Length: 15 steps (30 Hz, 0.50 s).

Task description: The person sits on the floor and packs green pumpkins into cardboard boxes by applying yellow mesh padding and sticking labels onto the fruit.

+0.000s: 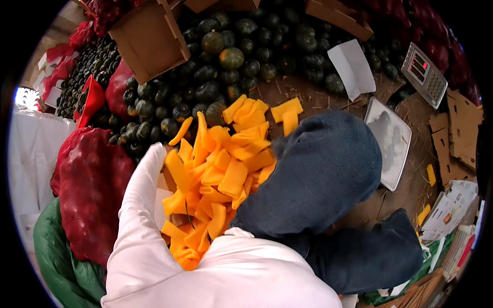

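Observation:
My left arm, in a white sleeve, reaches forward along the left side of a heap of yellow ribbed foam sleeves (233, 178). The left hand itself cannot be made out past the sleeve's end. One yellow foam sleeve (177, 171) stands close beside that end. My right hand is out of view. Before me the heap lies between my left arm and my raised knee in dark jeans. A few more foam sleeves (289, 114) lie apart on the floor beyond it. Dark green squashes (208, 91) are piled behind the heap.
Red mesh sacks (90, 196) and a green sack (52, 238) stand at left. An open cardboard box (149, 40) rests among the squashes. At right are a scale platform (389, 144), its lit display unit (423, 75), a white sheet (352, 69) and flattened cardboard (462, 131).

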{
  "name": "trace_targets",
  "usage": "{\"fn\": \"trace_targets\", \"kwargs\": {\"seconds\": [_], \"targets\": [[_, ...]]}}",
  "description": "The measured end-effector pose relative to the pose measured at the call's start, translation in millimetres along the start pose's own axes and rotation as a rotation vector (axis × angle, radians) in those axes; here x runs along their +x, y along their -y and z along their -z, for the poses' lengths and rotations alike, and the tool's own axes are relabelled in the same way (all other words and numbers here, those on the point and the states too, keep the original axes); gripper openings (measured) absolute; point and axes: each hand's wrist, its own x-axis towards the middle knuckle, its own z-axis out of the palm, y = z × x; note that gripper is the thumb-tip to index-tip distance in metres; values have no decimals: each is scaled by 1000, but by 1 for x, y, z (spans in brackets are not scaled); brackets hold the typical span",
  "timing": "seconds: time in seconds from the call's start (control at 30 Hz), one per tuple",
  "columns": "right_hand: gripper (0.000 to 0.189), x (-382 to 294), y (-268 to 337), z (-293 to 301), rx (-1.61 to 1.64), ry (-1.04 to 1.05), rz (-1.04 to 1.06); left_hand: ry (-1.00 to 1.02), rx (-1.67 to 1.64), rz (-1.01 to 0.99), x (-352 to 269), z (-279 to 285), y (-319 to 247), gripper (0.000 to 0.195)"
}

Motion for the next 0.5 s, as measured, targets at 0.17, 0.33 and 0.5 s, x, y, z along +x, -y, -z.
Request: {"fn": "trace_targets", "kwargs": {"seconds": [0.17,0.33,0.5], "targets": [[47,-10,9,-10,26,5,-94,-1289,-614,566,53,88,139,30],[45,-31,17,-9,40,-1,-203,-1712,-670,875,67,222,158,83],[42,-66,-6,38,73,-57,-311,-1676,-853,855,124,258,244,74]]}}
